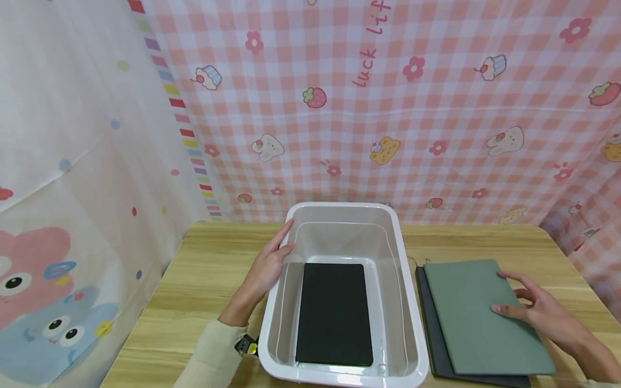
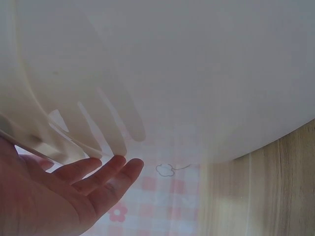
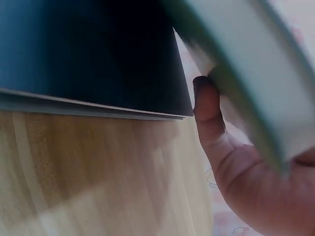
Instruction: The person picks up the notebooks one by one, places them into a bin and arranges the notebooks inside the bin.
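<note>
A white plastic bin (image 1: 409, 280) stands in the middle of the table, with a black notebook (image 1: 335, 315) lying flat on its floor. My left hand (image 1: 266, 269) holds the bin's left rim, thumb over the inner side; in the left wrist view the fingers of the left hand (image 2: 74, 191) are against the outer wall of the bin (image 2: 206, 73). To the right, my right hand (image 1: 543, 307) grips the right edge of a green notebook (image 1: 475, 312), thumb on its cover. The right wrist view shows the green notebook (image 3: 246, 64) tilted above a dark notebook (image 3: 88, 59).
The dark notebook (image 1: 429, 323) lies under the green one, just right of the bin. Wooden tabletop (image 1: 208, 269) shows on the left. A pink checked cloth (image 1: 339, 124) hangs behind the table, a white patterned one (image 1: 97, 161) at the left.
</note>
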`<state>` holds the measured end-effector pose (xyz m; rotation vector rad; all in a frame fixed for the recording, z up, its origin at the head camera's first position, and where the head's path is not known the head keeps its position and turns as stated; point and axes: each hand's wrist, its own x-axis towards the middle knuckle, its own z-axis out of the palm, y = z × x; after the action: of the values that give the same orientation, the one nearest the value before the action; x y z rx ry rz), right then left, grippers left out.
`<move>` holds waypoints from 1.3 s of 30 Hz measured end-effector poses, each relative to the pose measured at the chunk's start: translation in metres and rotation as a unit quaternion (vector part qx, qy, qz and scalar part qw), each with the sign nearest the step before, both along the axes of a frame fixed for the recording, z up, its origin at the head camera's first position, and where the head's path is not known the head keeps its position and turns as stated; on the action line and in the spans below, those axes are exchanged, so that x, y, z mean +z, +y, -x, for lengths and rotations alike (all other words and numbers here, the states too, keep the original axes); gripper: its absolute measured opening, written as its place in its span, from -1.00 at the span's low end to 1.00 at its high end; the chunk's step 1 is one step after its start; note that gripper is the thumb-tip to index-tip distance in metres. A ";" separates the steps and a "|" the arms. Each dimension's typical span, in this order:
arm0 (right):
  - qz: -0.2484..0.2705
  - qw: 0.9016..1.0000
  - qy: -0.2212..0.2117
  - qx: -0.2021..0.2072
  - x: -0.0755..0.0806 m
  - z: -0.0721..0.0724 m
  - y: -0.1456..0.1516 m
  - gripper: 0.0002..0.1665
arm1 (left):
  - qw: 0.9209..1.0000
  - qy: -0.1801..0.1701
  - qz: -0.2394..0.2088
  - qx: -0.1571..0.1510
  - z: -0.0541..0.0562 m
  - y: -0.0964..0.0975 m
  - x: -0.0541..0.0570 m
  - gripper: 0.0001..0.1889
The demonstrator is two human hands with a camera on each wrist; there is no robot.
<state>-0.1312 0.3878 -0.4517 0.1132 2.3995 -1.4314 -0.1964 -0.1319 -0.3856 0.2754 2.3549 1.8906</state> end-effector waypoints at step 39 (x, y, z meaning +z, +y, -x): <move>0.015 0.997 0.080 0.019 0.019 -0.002 0.000 -0.16 | 1.000 -0.003 -0.027 0.013 0.001 0.003 0.001 -0.43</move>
<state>-0.1293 0.3873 -0.4329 -0.0561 2.4903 -1.5094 -0.1975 -0.1293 -0.3845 0.2444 2.3181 1.9656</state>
